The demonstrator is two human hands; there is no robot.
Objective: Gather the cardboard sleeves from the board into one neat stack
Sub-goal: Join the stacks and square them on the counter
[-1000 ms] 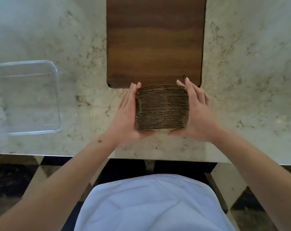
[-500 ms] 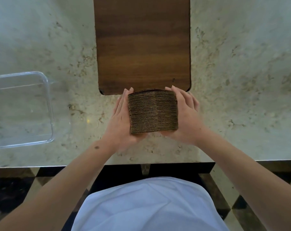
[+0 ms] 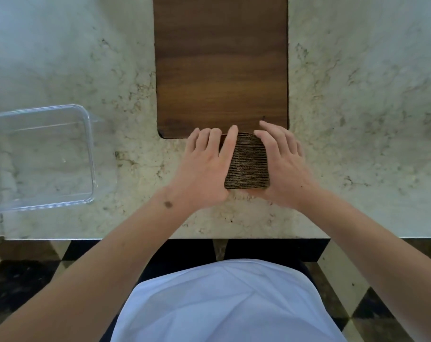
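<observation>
From the head camera, a stack of cardboard sleeves (image 3: 247,164) is sitting on the marble countertop (image 3: 357,119), just at the near edge of the dark wooden board (image 3: 220,62), with its far end touching or slightly overlapping that edge. The ribbed edges of the sleeves are showing as fine parallel lines, and the stack is looking tidy, its sides flush.

The left hand (image 3: 204,166) is lying palm down along the stack's left side, fingers stretched out and close together, the index finger resting over the top left edge of the stack. The right hand (image 3: 282,164) is pressing against the stack's right side, fingers extended and slightly spread, their tips reaching the board's near edge. Both hands are flat rather than curled, squeezing the stack between them instead of wrapping around it.

A clear plastic container (image 3: 40,156) is standing well apart to the left on the countertop. Below the counter edge, a pale blue garment (image 3: 224,304) and a chequered floor (image 3: 382,312) are showing.
</observation>
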